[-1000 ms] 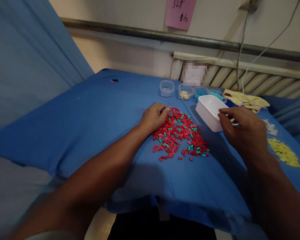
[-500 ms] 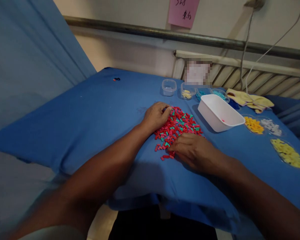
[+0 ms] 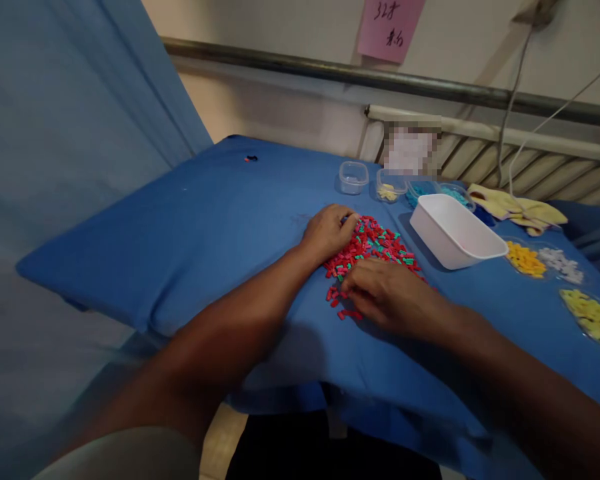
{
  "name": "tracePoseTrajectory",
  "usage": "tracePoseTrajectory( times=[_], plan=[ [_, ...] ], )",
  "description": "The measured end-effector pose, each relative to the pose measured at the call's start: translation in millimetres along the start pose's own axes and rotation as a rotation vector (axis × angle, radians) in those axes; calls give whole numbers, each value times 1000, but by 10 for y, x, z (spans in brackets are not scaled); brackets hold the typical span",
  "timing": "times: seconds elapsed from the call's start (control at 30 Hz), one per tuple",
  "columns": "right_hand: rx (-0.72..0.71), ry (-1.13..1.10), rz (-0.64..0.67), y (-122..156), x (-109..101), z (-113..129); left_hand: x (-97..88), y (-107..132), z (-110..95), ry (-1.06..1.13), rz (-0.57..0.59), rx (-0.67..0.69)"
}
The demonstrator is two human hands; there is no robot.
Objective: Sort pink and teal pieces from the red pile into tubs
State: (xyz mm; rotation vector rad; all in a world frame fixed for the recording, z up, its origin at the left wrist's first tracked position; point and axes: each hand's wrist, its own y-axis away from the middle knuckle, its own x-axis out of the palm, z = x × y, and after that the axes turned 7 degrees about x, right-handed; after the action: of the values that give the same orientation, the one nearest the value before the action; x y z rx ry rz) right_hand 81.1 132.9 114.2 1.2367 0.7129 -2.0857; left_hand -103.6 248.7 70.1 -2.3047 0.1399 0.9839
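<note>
A pile of small red, pink and green pieces point(image 3: 375, 240) lies spread on the blue cloth between my hands. My left hand point(image 3: 330, 232) rests on the pile's left edge, its thumb apart from the loosely bent fingers. At the near side of the pile, my right hand point(image 3: 380, 290) is closed, with thumb and fingertips pinched together just above the pieces. Whatever is in that pinch is hidden by the fingers. A few loose red pieces point(image 3: 349, 314) lie on the cloth below its fingertips.
Behind the pile stand a white tub point(image 3: 453, 233) and small clear containers point(image 3: 353, 179), some with pale yellow or blue pieces. To the right are orange pieces point(image 3: 526, 260), grey pieces point(image 3: 560, 265) and yellow pieces point(image 3: 593, 317) in clear trays. A yellow cloth point(image 3: 517, 208) lies near the radiator.
The view has swung slightly left, so everything sits farther right. My right hand has shifted a little over the pile's near edge, and fewer loose pieces show there. My left hand stays put.
</note>
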Motion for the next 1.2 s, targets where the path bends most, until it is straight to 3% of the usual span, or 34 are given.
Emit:
tracePoseTrajectory(
  times=[0.23,0.5,0.6,0.8,0.97,1.2],
  plan=[
    [-22,26,58,-86,127,27,35,13,18,19,-8,6],
    [31,-78,-48,39,-53,21,39,14,-7,24,-7,-2],
    [-10,-94,-44,32,-34,39,42,12,-15,17,-1,-9],
    [-7,110,34,-98,118,123,50,13,-5,13,15,-16],
    [52,226,101,-114,76,184,48,14,-6,3,32,-13],
    [26,286,119,-129,113,189,45,15,-11,7,36,-21]
  ],
)
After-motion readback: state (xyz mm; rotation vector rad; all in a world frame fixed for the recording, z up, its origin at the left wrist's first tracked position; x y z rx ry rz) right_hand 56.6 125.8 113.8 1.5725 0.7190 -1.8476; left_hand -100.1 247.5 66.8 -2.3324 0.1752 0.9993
